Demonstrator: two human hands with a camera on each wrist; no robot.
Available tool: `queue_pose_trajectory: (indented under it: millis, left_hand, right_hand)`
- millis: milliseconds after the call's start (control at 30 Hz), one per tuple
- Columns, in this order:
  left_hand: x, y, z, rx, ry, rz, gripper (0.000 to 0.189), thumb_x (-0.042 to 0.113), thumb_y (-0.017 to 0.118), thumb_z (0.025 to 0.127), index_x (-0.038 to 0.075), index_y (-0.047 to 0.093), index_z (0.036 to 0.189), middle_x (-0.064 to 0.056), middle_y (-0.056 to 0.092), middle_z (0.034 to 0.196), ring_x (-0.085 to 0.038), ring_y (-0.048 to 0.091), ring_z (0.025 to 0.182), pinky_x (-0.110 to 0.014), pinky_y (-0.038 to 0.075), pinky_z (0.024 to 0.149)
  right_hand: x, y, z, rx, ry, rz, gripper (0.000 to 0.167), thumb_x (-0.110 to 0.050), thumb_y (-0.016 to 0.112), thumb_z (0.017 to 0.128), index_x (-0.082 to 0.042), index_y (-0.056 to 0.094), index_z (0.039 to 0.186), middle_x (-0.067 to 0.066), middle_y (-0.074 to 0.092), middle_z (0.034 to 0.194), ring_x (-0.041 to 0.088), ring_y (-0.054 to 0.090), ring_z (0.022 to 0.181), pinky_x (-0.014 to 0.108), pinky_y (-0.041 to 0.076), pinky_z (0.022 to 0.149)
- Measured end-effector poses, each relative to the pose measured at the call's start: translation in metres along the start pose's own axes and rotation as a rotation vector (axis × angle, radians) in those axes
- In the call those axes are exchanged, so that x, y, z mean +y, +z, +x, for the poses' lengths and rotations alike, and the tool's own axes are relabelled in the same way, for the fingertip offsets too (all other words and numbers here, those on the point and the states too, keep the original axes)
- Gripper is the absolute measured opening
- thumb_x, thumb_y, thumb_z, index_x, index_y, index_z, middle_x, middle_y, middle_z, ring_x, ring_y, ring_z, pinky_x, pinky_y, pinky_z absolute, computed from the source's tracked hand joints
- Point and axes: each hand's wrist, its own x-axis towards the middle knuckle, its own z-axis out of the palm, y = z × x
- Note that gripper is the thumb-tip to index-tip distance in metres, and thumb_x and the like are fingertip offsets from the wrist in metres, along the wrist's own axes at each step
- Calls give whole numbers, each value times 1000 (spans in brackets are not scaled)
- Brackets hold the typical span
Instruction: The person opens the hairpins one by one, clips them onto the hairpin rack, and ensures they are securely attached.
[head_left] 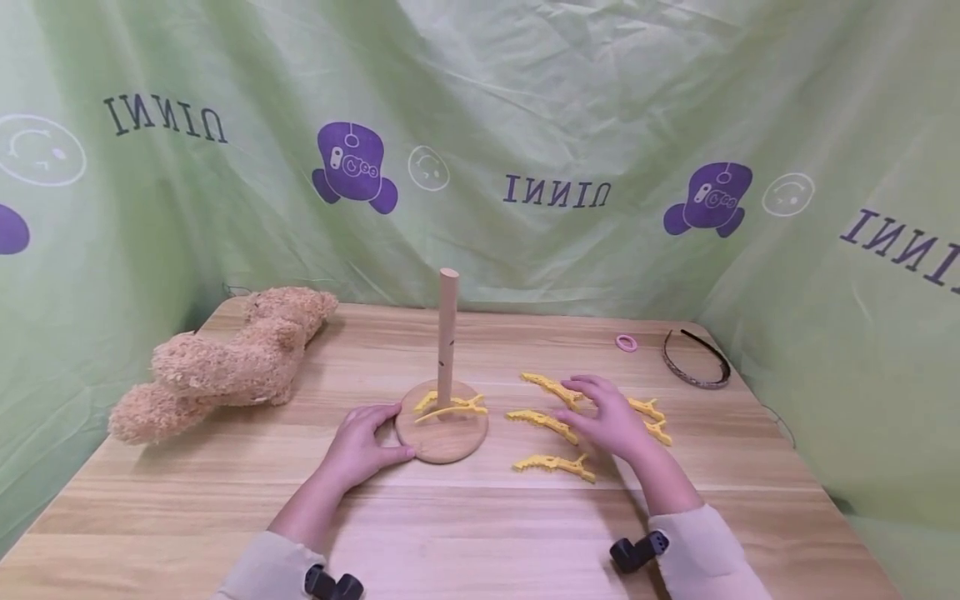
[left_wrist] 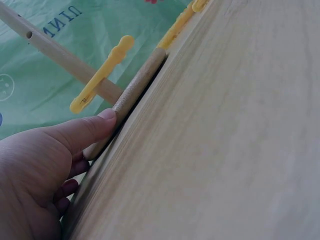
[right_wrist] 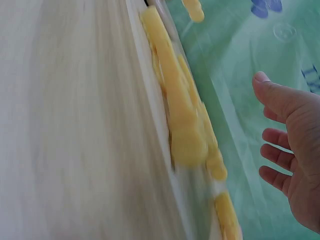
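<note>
A round wooden stand [head_left: 450, 446] with an upright post [head_left: 447, 333] is gripped at its left rim by my left hand [head_left: 363, 446]. The left wrist view shows the thumb [left_wrist: 95, 129] against the edge of the base, the other fingers partly hidden behind. A yellow alligator hair clip [head_left: 453, 411] sits low on the post, its jaws around it. My right hand [head_left: 611, 419] hovers, fingers spread and holding nothing, among several loose yellow clips. Clips lie left of it [head_left: 542, 422], nearer me [head_left: 553, 465] and partly hidden behind it [head_left: 658, 432]. These look blurred in the right wrist view.
A fluffy brown plush toy [head_left: 232, 367] lies along the table's left side. Toward the back right are a pink ring [head_left: 626, 342] and a dark headband [head_left: 697, 382]. Green printed cloth [head_left: 480, 242] hangs around the wooden table [head_left: 480, 533].
</note>
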Motion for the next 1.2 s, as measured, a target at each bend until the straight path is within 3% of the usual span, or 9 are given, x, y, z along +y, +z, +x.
queue_pose_trajectory:
  millis: [267,500,833,1200]
  left_hand:
    - [0,0,0,-1,-1,-6,78,36,87,69,0,58,133,-20,61,132,-38,48,127,-54,37,109]
    - [1,0,0,-1,1,-5,78,35,87,69,0,58,133,-20,61,132,-39,48,127,-55,37,110]
    - [0,0,0,-12,-10,-6,79,35,87,70,0,57,134,-21,60,133,-40,47,128,-56,36,111]
    - [-1,1,2,-8,-4,1,80,38,87,70,1,57,134,-20,60,134,-39,48,128,-55,37,110]
  right_hand:
    - [42,-19,-25,68,121,8,59,-29,73,87,-2,54,135,28,46,141,50,42,128,69,35,104]
    - [70,-35,-45,78,203,-26,64,-35,73,87,-1,52,137,31,43,141,52,38,128,72,29,105]
    - [97,-39,-59,67,246,-61,61,-35,74,86,3,56,131,33,49,134,53,47,121,70,36,101]
    - [101,-39,-61,54,220,-61,41,-21,75,85,6,66,115,32,56,123,51,52,115,66,38,100]
